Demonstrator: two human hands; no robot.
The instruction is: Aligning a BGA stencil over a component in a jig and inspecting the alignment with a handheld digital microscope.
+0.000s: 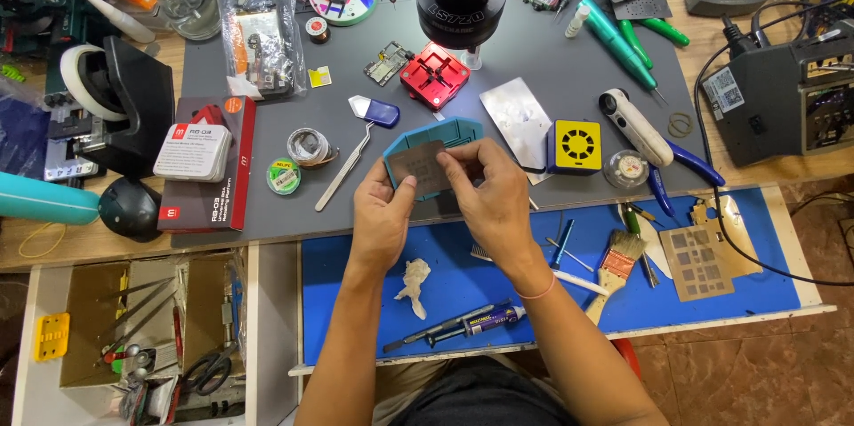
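Teal holder [454,134] and thin metal stencil [416,165] are pinched flat by left hand [381,217] and right hand [491,197] fingers, aligning them.

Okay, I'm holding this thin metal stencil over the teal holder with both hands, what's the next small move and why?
Probably lower the metal stencil flat onto the teal holder and square it up. The left hand pinches its lower left edge and the right hand its right edge, so it is lifted and tilted above the holder, covering only the left part. The tweezers lie beside it for fine nudging.
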